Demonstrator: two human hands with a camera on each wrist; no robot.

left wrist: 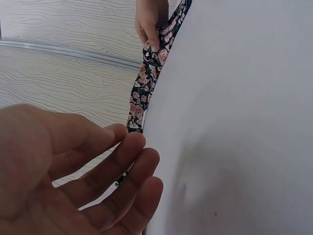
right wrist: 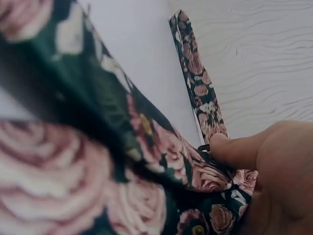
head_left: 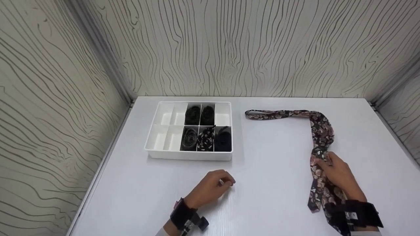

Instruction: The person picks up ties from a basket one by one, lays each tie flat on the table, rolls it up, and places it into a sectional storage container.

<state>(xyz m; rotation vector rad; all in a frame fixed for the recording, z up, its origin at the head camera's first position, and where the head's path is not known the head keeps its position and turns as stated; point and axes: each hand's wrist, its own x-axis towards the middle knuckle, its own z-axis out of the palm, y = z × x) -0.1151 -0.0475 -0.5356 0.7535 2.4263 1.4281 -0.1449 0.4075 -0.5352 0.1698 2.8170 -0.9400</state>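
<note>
A dark floral necktie [head_left: 321,131] with pink roses lies on the right of the white table, its folded loop stretching left at the back. Its two ends trail toward the front edge. My right hand [head_left: 339,172] pinches the tie between thumb and fingers partway along; the right wrist view shows the thumb pressed on the cloth [right wrist: 210,174]. Loosely curled and holding nothing, my left hand [head_left: 211,186] hovers over or rests on the table in front of the white box. In the left wrist view its fingers are bent with nothing between them.
A white divided box [head_left: 190,155] stands left of the tie. Several of its compartments hold dark rolled ties [head_left: 206,139]; the others are bare. Wood-grain panels [head_left: 229,49] close off the back and sides of the table [head_left: 272,183].
</note>
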